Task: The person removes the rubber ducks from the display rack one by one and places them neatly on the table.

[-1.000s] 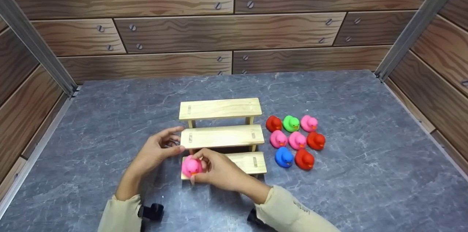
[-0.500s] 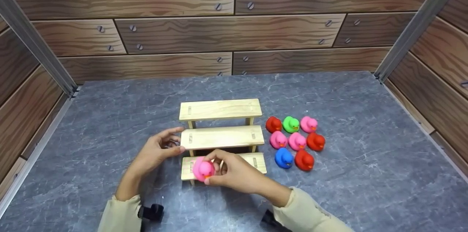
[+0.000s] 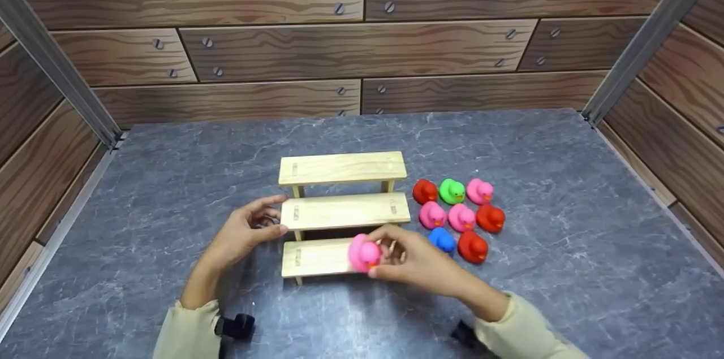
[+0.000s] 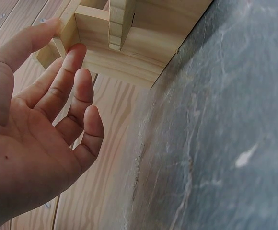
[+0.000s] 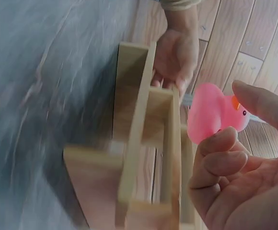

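My right hand (image 3: 421,263) pinches a pink rubber duck (image 3: 362,253) between thumb and fingers, in front of the right part of the lowest step. In the right wrist view the duck (image 5: 210,112) lies sideways, its orange beak by the thumb tip. A three-step wooden stand (image 3: 345,211) stands mid-table, its top and middle steps bare. My left hand (image 3: 246,234) holds the left end of the middle step, thumb on one side and fingertips on the other. The left wrist view shows those fingertips (image 4: 75,53) against the wood.
To the right of the stand sit several rubber ducks in rows: red (image 3: 424,191), green (image 3: 452,191), pink (image 3: 479,191) and a blue one (image 3: 441,240) partly behind my right hand. Wood-patterned walls (image 3: 362,48) enclose the grey marbled table (image 3: 198,161).
My right hand has lifted the pink duck from the left end of the lowest step and carried it to the right. My left hand has stayed at the stand.
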`<act>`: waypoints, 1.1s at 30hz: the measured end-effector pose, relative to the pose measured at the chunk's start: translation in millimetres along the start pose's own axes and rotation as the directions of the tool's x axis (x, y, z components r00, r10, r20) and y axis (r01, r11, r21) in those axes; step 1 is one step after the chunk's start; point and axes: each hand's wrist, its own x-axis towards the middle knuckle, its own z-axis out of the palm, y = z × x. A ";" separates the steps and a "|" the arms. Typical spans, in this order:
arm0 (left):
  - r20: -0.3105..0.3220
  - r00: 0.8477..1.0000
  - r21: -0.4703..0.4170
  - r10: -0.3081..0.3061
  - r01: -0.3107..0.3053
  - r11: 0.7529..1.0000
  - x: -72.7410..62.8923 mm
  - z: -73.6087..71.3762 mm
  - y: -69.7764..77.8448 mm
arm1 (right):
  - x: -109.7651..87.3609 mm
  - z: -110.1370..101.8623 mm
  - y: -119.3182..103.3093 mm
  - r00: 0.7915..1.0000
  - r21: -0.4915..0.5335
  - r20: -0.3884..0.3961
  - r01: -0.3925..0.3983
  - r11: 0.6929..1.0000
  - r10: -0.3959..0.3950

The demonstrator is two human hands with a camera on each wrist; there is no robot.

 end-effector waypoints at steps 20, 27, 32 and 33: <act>-0.003 1.000 -0.007 0.003 -0.003 1.000 1.2 -0.6 0.7 | -40.8 -58.0 21.3 0.995 -0.054 -0.090 -0.053 0.997 0.048; 0.006 1.000 -0.009 -0.009 0.009 1.000 0.4 -0.5 1.6 | -54.0 -77.4 27.3 0.988 -0.052 -0.138 -0.084 0.995 0.077; 0.003 1.000 -0.003 -0.015 0.015 1.000 0.2 -0.2 2.0 | -63.1 -89.2 33.1 0.983 -0.097 -0.173 -0.075 0.992 0.058; 0.001 1.000 -0.002 -0.016 0.016 1.000 0.4 -0.1 1.9 | -64.9 -91.4 34.3 0.982 -0.104 -0.182 -0.067 0.992 0.048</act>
